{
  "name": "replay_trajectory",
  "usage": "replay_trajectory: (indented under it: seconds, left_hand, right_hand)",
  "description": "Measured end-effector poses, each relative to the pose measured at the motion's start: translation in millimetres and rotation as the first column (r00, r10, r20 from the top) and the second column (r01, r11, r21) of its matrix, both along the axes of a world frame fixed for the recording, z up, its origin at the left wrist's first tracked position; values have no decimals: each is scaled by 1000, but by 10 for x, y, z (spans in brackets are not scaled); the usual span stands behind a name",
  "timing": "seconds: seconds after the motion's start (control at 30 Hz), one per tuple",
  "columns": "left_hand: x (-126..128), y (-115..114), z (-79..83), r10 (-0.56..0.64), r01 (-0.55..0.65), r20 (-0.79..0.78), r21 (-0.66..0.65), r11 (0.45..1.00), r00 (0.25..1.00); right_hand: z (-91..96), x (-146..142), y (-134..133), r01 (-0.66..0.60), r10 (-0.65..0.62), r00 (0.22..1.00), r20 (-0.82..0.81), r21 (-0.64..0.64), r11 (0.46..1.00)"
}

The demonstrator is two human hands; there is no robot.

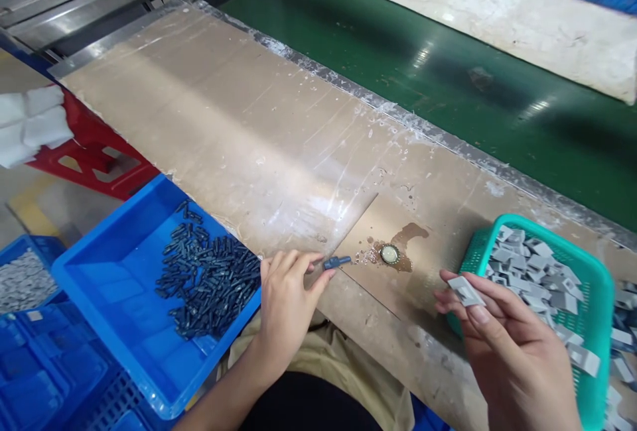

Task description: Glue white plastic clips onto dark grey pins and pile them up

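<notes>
Near the front edge of the table, my left hand (288, 298) pinches a small dark blue plastic part (337, 262) between thumb and fingers. The part points right, toward a round metal cap (389, 254) lying in a wet patch. My right hand (512, 345) grips a small grey plastic piece (465, 291) between thumb and fingers, beside a green basket (552, 235). Many similar grey pieces (527, 265) fill that basket. To the left, a blue bin (119, 278) holds a heap of dark blue parts (213, 278) like the one in my left hand.
A brown board (223, 126) covers the table, with a green conveyor belt (398, 53) running behind it. More grey and dark pieces (622, 338) lie right of the basket. A red plastic stool (99, 152) and stacked blue crates (44, 351) stand at the left.
</notes>
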State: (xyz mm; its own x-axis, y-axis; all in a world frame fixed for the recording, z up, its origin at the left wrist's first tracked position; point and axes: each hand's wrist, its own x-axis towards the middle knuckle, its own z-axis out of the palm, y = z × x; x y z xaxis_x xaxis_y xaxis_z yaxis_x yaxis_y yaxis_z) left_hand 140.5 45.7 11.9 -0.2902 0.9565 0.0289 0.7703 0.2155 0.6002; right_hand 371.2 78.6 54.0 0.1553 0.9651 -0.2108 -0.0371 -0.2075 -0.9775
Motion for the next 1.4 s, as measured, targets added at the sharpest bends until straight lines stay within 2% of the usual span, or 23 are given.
replay_trajectory:
  seconds: [0.13, 0.2, 0.3, 0.4, 0.6, 0.73, 0.83, 1.07, 1.17, 1.23, 1.3, 1.4]
  left_hand:
    - [-19, -16, 11, -7, 7, 59, 1, 1000, 998]
    - [-33, -17, 54, 11, -10, 161, -9, 1000, 987]
    - [-55, -19, 171, 41, -37, 374, -16, 999, 926]
    - [-57, -22, 321, 34, -43, 475, 8, 999, 879]
    - [-14, 2, 529, 13, -56, 496, 73, 996, 868]
    - [10, 41, 531, -21, -32, 484, 100, 994, 875]
    - [29, 72, 515, -36, -21, 455, 118, 993, 890]
    - [129, 118, 526, -38, -6, 370, 117, 993, 928]
    - [212, 185, 507, -79, 32, 368, 134, 991, 926]
    - [280, 266, 493, -154, 104, 370, 152, 983, 916]
    - [355, 376, 499, -249, 201, 377, 163, 966, 892]
    - [495, 598, 556, -391, 357, 372, 159, 920, 842]
  right_hand:
    - [3, -5, -1, 1, -1, 1000, 5, -4, 1000]
    - [-1, -11, 1, 2, -2, 1000, 2, -10, 1000]
    - [-18, -7, 1, 15, -15, 1000, -8, -18, 1000]
    - [-41, 19, -3, 30, -30, 1000, -6, -29, 999]
    - [-55, 58, -3, 23, -24, 999, -44, -33, 999]
    - [-48, 57, -4, 67, -70, 993, -93, -33, 997]
    - [-40, 67, -33, 150, -155, 980, -123, -50, 987]
    - [-16, 186, -181, 297, -298, 954, -24, -37, 954]
    - [-41, 281, -248, 387, -388, 913, 127, 31, 922]
    - [-63, 342, -293, 443, -463, 859, 218, 135, 886]
    - [-100, 407, -338, 499, -569, 777, 271, 286, 818]
    - [-214, 549, -413, 536, -722, 617, 314, 504, 677]
